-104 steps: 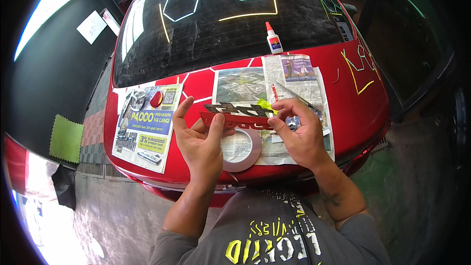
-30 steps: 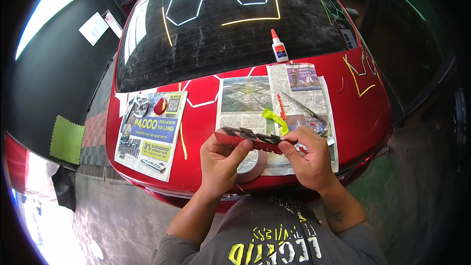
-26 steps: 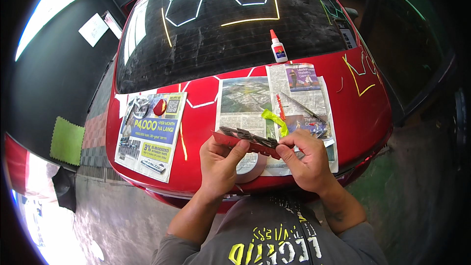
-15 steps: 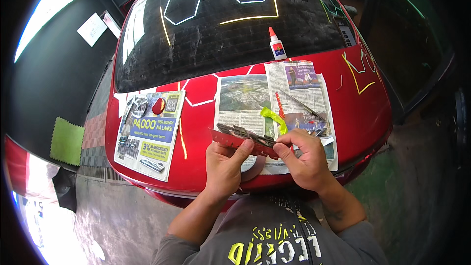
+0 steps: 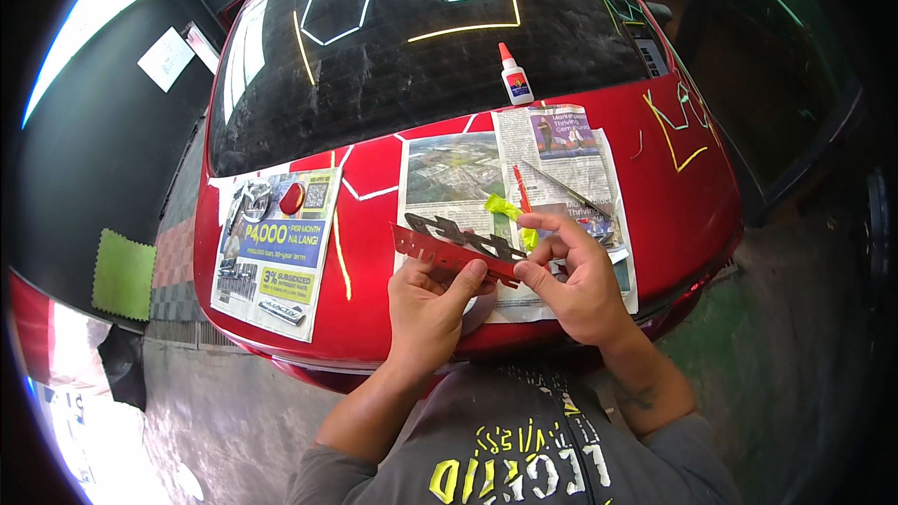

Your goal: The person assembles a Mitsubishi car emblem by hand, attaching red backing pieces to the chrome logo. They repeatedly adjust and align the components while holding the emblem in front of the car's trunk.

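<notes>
I hold a thin red strip with cut-out gaps (image 5: 421,248), its dark letter-like pieces (image 5: 468,238) along the upper side, tilted above the trunk edge. My left hand (image 5: 426,309) is closed round its left and lower part, the thumb pressed on the red face. At the right end, my right hand (image 5: 580,285) has its thumb against the strip and its index finger raised over it. A crumpled fluorescent yellow piece (image 5: 503,207) lies just beyond the right fingers. Beside it on the newspaper (image 5: 449,173) are a red sliver (image 5: 521,189) and a slim pointed metal tool (image 5: 566,189).
A red car trunk lid (image 5: 374,337) carries the papers. On the left newspaper (image 5: 281,266) lie a chrome emblem (image 5: 254,203), a red rounded piece (image 5: 293,197) and a silver badge (image 5: 282,310). A white glue bottle with red cap (image 5: 516,84) stands by the rear window (image 5: 374,75), which bears taped hexagon outlines.
My right index finger has lifted off the strip and the right hand has opened up somewhat. The strip now shows more of its dark pieces. My view has shifted slightly.
</notes>
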The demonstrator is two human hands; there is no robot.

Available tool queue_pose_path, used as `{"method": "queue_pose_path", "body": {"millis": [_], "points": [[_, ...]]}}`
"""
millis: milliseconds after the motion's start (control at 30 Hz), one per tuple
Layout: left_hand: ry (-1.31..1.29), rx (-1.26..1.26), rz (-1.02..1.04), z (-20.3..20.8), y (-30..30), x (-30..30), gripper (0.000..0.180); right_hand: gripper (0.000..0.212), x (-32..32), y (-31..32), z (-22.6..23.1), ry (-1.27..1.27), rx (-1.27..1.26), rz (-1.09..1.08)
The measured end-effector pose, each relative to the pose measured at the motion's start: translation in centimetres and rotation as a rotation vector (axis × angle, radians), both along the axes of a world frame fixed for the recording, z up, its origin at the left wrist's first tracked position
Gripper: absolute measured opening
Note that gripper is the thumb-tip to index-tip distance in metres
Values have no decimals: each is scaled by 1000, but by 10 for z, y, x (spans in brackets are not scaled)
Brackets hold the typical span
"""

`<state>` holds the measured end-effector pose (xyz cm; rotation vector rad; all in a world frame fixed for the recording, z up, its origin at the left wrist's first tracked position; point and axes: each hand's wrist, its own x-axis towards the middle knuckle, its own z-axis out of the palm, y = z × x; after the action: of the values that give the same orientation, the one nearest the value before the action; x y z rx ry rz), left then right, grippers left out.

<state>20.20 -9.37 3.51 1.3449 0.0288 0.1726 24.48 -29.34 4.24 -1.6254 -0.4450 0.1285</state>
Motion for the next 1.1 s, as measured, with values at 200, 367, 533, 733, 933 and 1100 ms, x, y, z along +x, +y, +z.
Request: {"method": "queue_pose_path", "body": {"millis": [200, 367, 533, 733, 933, 1100], "points": [[-71, 83, 61, -3, -4, 0, 31, 41, -2, 1, -5, -165, 73, -67], [139, -124, 27, 11, -3, 0, 24, 39, 0, 3, -8, -230, 67, -113], [143, -150, 16, 10, -4, 1, 22, 37, 0, 5, -10, -287, 132, -135], [282, -336, -10, 16, -1, 4, 15, 36, 7, 4, -17, -341, 91, -174], [224, -418, -42, 12, 3, 7, 14, 37, 8, 8, -21, -412, -1, -235], [194, -425, -32, 7, 3, 9, 14, 39, 7, 8, -15, -400, -41, -236]]}}
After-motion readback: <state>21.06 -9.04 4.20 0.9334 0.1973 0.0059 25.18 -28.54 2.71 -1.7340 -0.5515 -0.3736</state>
